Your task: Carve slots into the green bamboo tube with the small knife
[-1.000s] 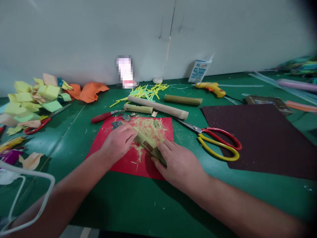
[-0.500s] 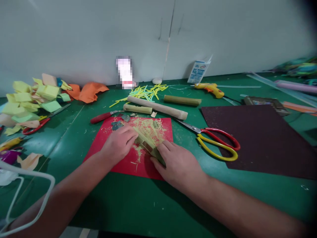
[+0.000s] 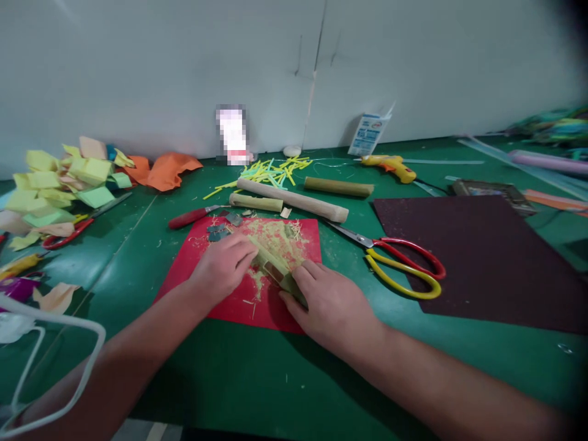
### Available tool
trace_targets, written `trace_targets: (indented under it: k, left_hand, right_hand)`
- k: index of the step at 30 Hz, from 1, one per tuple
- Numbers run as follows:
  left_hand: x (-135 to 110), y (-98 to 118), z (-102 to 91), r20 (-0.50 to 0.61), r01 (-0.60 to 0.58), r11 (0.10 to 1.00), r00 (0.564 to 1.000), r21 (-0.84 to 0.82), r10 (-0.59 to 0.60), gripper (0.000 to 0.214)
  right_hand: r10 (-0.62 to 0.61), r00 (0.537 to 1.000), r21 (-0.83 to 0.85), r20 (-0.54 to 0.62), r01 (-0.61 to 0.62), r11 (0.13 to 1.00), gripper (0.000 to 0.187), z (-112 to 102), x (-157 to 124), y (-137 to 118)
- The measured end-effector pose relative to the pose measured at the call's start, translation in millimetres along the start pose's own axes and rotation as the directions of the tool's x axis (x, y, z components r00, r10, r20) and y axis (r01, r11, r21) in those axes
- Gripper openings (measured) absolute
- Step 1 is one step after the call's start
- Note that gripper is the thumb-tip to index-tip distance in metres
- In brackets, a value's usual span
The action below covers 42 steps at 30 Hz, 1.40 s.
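Note:
A greenish bamboo tube [image 3: 274, 267] with a rectangular opening cut in its side lies slantwise over the red sheet [image 3: 225, 303]. My left hand [image 3: 227, 260] grips its far end, the fingers bent together. Around the near end my right hand [image 3: 328, 297] is closed, thumb on the near side. Pale sawdust and shavings [image 3: 275, 236] cover the sheet beyond the tube. Small dark scraps [image 3: 217, 231] lie just past my left hand. Whether either hand also holds something small is hidden.
Scissors [image 3: 390, 260] with red and yellow handles lie right of the sheet, partly on a dark brown sheet [image 3: 482, 263]. Behind are a red-handled tool [image 3: 188, 218], a wooden stick [image 3: 294, 199], more bamboo pieces [image 3: 339, 186] and a yellow glue gun [image 3: 390, 166]. Folded paper [image 3: 59, 184] is piled left.
Hardly anything differs. Both hands stay on the bamboo tube in the same place; the view has shifted very slightly.

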<state>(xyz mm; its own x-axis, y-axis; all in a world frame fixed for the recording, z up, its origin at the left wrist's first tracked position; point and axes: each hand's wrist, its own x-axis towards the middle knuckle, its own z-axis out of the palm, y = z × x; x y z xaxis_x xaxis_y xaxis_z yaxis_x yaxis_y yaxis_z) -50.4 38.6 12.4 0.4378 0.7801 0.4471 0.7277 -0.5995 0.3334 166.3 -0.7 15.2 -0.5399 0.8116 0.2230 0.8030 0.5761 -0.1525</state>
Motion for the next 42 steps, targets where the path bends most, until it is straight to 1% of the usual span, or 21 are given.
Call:
trace_targets:
  k: [3, 6, 10, 11, 14, 18, 22, 26, 33, 37, 42]
  left_hand:
    - [0, -1, -0.6, -0.034, 0.019, 1.000, 0.999, 0.024, -0.019, 0.017]
    - [0, -2, -0.9, -0.003, 0.024, 0.999, 1.000, 0.024, -0.024, 0.017]
    - [0, -2, -0.3, -0.043, 0.019, 0.999, 0.999, 0.035, -0.017, 0.016]
    - [-1, -2, -0.1, -0.036, 0.016, 0.999, 0.999, 0.037, -0.015, 0.016]
    - [-2, 0, 0.0, 0.015, 0.004, 1.000, 1.000, 0.018, -0.004, 0.016]
    - [-2, 1, 1.5, -0.043, 0.028, 0.999, 0.999, 0.017, -0.027, 0.014]
    - [-5, 11, 6.4, -0.003, -0.007, 0.999, 1.000, -0.052, 0.007, 0.014]
    - [-7, 17, 10.3, -0.029, -0.011, 0.998, 1.000, -0.066, 0.010, 0.014]
    - [-9, 18, 13.2, -0.039, -0.028, 0.996, 0.999, -0.090, 0.025, 0.013]
    - [-10, 17, 14.3, -0.023, -0.044, 0.995, 0.999, -0.093, 0.042, 0.014]
    - [-8, 17, 14.1, -0.051, -0.028, 0.996, 0.998, -0.082, 0.024, 0.015]
  right_hand:
    - [0.011, 1.000, -0.007, -0.009, -0.011, 1.000, 0.014, -1, 0, -1]
    - [0.004, 1.000, -0.001, 0.004, -0.004, 1.000, 0.013, -1, 0, -1]
    - [0.000, 1.000, -0.002, -0.006, 0.000, 1.000, 0.014, -1, -1, 0]
    - [0.001, 1.000, 0.000, -0.010, -0.001, 1.000, 0.014, 0, -1, 0]
    - [-0.006, 1.000, 0.017, -0.006, 0.006, 1.000, 0.012, 1, -1, 0]
    - [0.021, 1.000, 0.022, -0.001, -0.021, 1.000, 0.015, 1, 0, 1]
    - [0.033, 0.999, 0.064, 0.028, -0.035, 0.997, 0.015, 1, 0, 2]
    - [0.043, 0.999, 0.082, 0.005, -0.043, 0.996, 0.016, 2, -1, 3]
    - [0.044, 0.999, 0.091, 0.008, -0.045, 0.995, 0.016, 2, -3, 4]
    - [0.046, 0.999, 0.104, 0.013, -0.047, 0.993, 0.016, 2, -2, 3]
    - [0.068, 0.997, 0.116, 0.035, -0.072, 0.991, 0.017, 3, -2, 3]
